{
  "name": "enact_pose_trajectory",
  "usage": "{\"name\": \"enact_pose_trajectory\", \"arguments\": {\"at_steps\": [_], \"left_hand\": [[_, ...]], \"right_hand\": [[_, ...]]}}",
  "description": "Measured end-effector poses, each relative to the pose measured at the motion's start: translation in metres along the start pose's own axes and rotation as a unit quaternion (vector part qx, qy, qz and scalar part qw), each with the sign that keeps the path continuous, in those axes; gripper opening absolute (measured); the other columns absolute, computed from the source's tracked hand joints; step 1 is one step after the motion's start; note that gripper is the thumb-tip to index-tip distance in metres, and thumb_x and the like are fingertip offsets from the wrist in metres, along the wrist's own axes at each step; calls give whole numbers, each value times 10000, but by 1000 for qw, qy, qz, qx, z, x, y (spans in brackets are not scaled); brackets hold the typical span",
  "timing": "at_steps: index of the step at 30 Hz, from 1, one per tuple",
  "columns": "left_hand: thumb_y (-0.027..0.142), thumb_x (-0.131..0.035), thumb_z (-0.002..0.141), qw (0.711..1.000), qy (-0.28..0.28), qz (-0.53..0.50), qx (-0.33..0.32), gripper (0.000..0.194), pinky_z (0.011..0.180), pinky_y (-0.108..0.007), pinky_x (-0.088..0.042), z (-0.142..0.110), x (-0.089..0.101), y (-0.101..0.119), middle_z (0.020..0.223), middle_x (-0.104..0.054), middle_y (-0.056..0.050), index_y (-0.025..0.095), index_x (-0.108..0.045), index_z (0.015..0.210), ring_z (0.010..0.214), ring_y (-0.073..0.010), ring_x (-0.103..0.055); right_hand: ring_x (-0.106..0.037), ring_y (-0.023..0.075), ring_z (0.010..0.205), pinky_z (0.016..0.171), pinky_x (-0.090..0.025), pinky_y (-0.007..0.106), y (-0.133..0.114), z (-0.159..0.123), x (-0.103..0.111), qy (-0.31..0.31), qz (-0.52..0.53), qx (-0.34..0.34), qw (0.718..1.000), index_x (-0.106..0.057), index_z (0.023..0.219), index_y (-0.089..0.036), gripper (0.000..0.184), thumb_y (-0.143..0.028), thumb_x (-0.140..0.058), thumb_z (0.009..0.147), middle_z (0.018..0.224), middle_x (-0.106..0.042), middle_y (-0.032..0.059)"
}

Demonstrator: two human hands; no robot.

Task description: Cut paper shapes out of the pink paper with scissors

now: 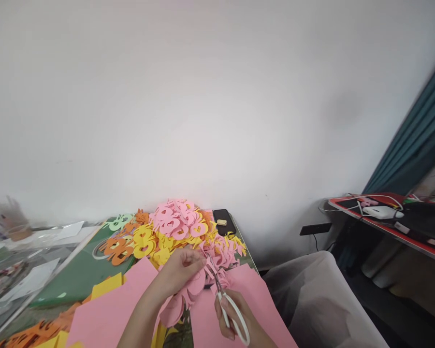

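Observation:
My left hand (179, 273) pinches a folded pink paper cutout (188, 295) with a scalloped edge. My right hand (232, 314) grips white-handled scissors (228, 311), whose steel blades reach up into the pink paper by my left fingers. Large pink paper sheets (105, 314) lie under both forearms, with another sheet (255, 304) to the right. Beyond my hands rises a heap of pink paper cutouts (174, 220) with heart-shaped holes, mixed with yellow paper cutouts (144, 241) and orange paper cutouts (116, 251).
A green cutting mat (76, 280) covers the table. A black phone (224, 222) lies at the far edge against a white wall. To the left are a glass sheet and a jar of tools. A grey-covered chair (322, 299) stands right, before a red-edged desk (384, 217).

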State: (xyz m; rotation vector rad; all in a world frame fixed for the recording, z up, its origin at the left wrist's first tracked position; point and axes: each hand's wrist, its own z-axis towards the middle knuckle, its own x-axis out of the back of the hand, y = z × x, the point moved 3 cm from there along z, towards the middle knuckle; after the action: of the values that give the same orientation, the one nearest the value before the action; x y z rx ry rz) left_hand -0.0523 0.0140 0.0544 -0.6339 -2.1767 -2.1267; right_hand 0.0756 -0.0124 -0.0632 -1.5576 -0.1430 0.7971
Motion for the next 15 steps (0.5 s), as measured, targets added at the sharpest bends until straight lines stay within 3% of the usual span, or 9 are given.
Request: {"name": "enact_pose_trajectory", "arguments": {"at_steps": [15], "left_hand": [[473, -564, 634, 1000, 20, -15, 1, 361, 449, -207, -191, 2, -2, -2, 470, -343, 68, 160, -455, 491, 461, -64, -243]], "right_hand": [[-163, 11, 320, 332, -106, 174, -8, -5, 6, 41, -46, -34, 998, -343, 601, -192, 461, -620, -508, 655, 389, -231, -123]]}}
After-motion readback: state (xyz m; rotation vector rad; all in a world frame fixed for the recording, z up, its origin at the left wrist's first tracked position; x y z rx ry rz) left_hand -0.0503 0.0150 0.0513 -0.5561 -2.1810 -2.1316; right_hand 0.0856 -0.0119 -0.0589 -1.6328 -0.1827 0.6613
